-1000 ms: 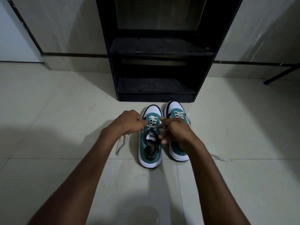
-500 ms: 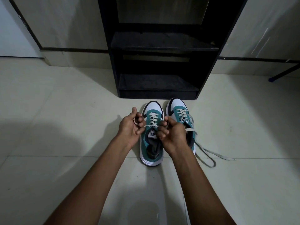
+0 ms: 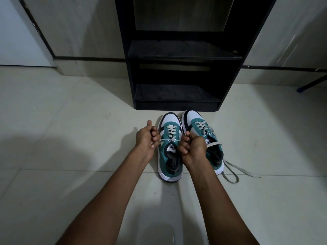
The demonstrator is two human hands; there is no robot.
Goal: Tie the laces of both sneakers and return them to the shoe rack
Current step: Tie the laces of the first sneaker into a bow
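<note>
Two teal-and-white sneakers stand side by side on the floor, toes toward the black shoe rack [image 3: 177,55]. My left hand [image 3: 146,140] is closed on one end of the left sneaker's [image 3: 168,167] lace [image 3: 170,139]. My right hand [image 3: 192,147] grips the other end. The lace is stretched taut between them across the tongue. The right sneaker [image 3: 200,124] lies partly behind my right hand, and its loose laces [image 3: 233,171] trail on the floor to the right.
The rack's two dark shelves hold nothing, the lower one [image 3: 175,93] just beyond the toes. Pale floor tiles [image 3: 70,138] spread to both sides. A blue-tipped dark leg [image 3: 307,85] crosses the far right by the wall.
My hands have pulled apart sideways, drawing the left sneaker's lace tight. My right hand has shifted off the right sneaker, uncovering its loose laces.
</note>
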